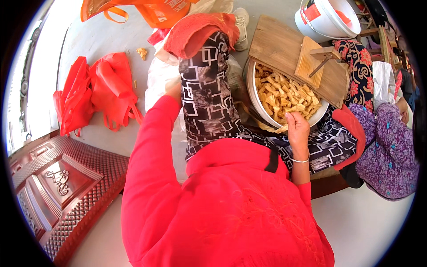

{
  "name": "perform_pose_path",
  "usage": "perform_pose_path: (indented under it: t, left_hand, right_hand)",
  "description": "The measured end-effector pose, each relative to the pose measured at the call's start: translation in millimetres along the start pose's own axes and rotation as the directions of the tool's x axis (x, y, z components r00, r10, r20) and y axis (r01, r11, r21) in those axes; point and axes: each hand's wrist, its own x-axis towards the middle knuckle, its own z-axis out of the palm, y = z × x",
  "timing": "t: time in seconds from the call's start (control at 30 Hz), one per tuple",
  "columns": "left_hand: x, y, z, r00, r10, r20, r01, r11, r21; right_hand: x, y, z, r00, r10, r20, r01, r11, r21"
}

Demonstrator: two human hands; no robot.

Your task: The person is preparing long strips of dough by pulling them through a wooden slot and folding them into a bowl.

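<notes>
At the near rim of the white bowl [255, 100], heaped with pale yellow cut pieces [284, 95], my right hand [297, 127] curls its fingers loosely together over one piece, though I cannot tell whether they pinch it. A wooden board [278, 46] lies across the bowl's far side. My left hand [173, 90] rests on my patterned knee [205, 89], fingers hidden. Red bags [95, 91] lie farther left.

- A pale concrete floor [102, 40] fills the upper left of the frame, brightly sunlit.
- An embossed dark red metal door panel [62, 178] sits at the lower left.
- A white bucket [329, 18] stands at the upper right.
- Red plastic bags [95, 91] lie at the left.
</notes>
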Motion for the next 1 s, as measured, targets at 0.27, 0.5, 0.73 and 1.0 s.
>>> perform_pose_path:
  t: [0.27,0.5,0.73,1.0]
  left_hand:
    - [-50.7,30.0,-4.7,0.968,0.204,0.147,-0.236,0.940,0.248]
    - [-248.9,-5.0,97.5,0.316,0.561,0.765,-0.919,-0.020,0.395]
    - [-241.0,-97.5,184.6,0.341,-0.470,0.814,-0.672,0.484,0.561]
    - [-262.9,-28.0,264.0,0.099,-0.137,0.986,-0.987,0.114,0.114]
  right_hand:
    - [2.0,4.2,-1.5,0.998,0.057,-0.029,-0.053,0.993,0.101]
    - [5.9,-34.5,-15.1,0.993,-0.102,-0.053,0.110,0.975,0.195]
    - [25.5,-72.6,-71.5,0.932,-0.267,-0.243,0.290,0.955,0.063]
    - [1.4,-97.9,-93.5,0.955,-0.187,0.229,0.104,0.938,0.332]
